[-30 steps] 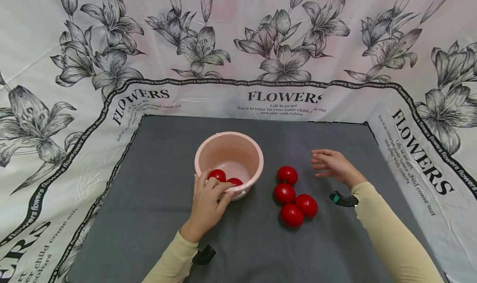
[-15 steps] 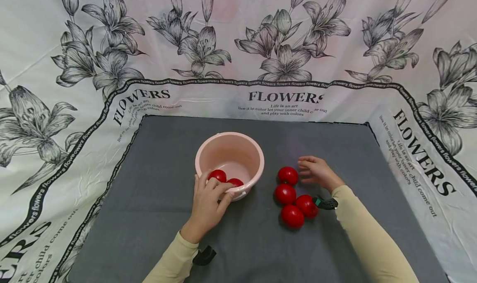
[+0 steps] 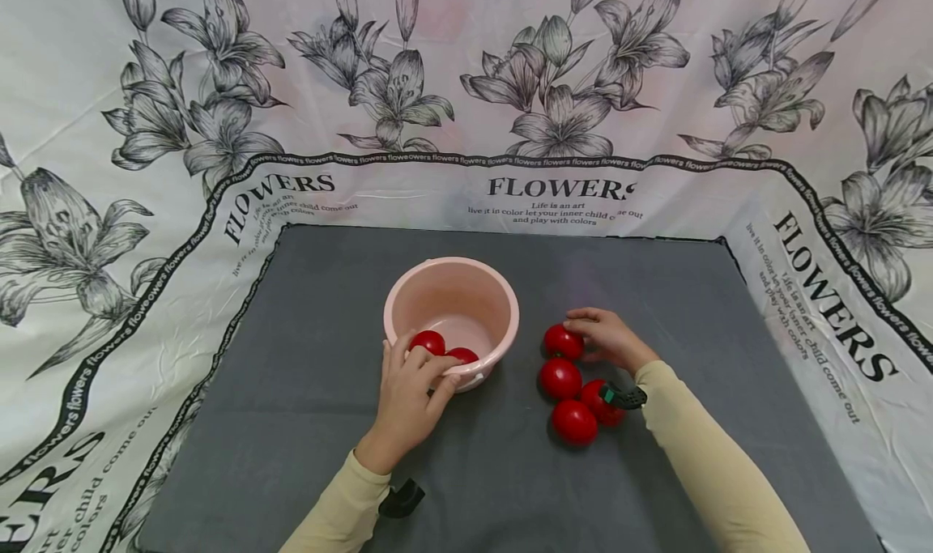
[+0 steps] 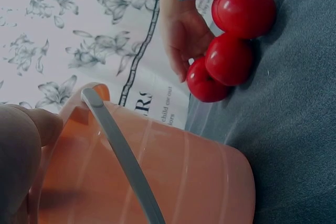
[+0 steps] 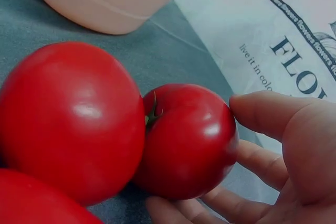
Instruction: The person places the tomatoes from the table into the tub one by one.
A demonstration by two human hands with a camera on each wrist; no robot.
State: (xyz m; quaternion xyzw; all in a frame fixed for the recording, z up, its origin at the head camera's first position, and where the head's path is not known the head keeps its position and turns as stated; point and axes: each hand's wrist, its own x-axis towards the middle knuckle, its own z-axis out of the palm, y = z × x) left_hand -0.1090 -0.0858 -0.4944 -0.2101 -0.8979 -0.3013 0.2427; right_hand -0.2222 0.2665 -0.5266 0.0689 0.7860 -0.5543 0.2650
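My left hand [image 3: 408, 403] grips the near rim of a pink plastic bucket [image 3: 455, 294], thumb outside. Two red tomatoes [image 3: 428, 342] show inside it, partly covered by that hand's fingers. To the right of the bucket, several more tomatoes [image 3: 560, 379] lie in a cluster on the grey cloth. At the cluster's far end, my right hand [image 3: 614, 339] has its thumb and fingers round the farthest tomato [image 5: 189, 140], which has a green stem and still sits against its neighbour.
A grey handle [image 4: 128, 161] hangs down the bucket's side. Near the right wrist, a black strap [image 3: 625, 397] partly hides one tomato. White flower-printed cloth [image 3: 554, 124] rises behind and at both sides of the grey surface [image 3: 313, 334].
The right hand has come left from beside the cluster to the farthest tomato and closed its fingers round it. The left hand and the bucket stay in place.
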